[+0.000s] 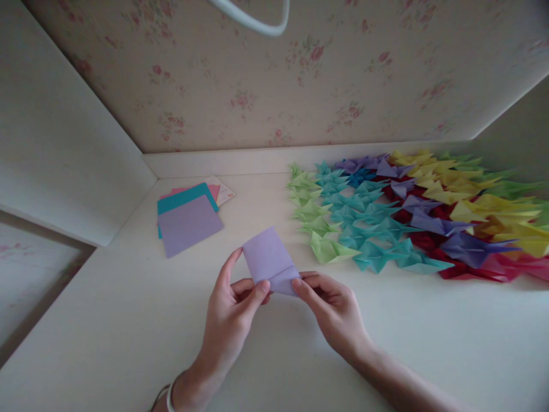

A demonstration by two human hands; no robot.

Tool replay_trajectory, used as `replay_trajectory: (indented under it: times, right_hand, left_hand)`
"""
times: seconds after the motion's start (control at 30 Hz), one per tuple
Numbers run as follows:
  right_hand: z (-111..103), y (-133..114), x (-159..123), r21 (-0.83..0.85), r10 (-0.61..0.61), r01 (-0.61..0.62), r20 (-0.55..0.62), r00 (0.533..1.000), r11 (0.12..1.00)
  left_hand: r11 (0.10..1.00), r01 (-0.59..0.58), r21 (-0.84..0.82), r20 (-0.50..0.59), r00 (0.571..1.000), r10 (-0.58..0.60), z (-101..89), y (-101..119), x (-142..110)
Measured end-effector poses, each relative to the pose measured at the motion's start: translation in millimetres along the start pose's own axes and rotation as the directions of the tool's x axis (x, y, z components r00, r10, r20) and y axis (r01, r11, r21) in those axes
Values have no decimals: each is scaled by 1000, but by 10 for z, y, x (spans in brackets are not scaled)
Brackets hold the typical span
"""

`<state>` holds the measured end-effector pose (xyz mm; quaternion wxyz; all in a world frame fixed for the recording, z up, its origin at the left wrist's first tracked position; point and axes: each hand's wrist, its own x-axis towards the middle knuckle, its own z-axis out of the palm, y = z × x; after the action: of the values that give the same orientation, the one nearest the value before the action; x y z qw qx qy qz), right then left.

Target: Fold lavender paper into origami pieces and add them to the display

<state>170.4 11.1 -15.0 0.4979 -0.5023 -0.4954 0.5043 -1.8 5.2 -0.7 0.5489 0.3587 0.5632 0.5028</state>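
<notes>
Between my two hands is a small folded sheet of lilac origami paper [266, 253], held above the white desk. A flap is folded up along its lower edge. My left hand [234, 303] pinches the lower left part, thumb in front, with its index finger reaching to the upper left corner. At the lower right corner, my right hand [332, 306] grips the paper between thumb and fingers. Fingers behind the sheet are partly hidden. Left of the held paper lies a stack of square paper sheets [191, 226], lilac on top, with teal and pink beneath.
Rows of folded paper cranes [369, 220] in green, teal, purple, red and yellow cover the desk's right side. A floral wall [257, 86] rises behind the white desk [274, 366]. A white panel [64, 126] bounds the left. Overhead hangs a white curved tube [257, 23].
</notes>
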Motion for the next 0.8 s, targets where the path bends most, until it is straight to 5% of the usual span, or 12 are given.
replay_trajectory:
  times: [0.47, 0.67, 0.8]
  right_hand:
    - [-7, -5, 19, 27, 163, -161, -83, 983, 987]
    - [-15, 49, -5, 43, 136, -134, -34, 990, 990]
    - [23, 37, -13, 192, 154, -147, -23, 988, 970]
  left_hand:
    - [996, 76, 42, 129, 988, -81, -27, -15, 29]
    - [970, 209, 125, 209, 950, -232, -3, 11, 16]
    - [964, 223, 148, 216, 943, -252, 2, -2, 14]
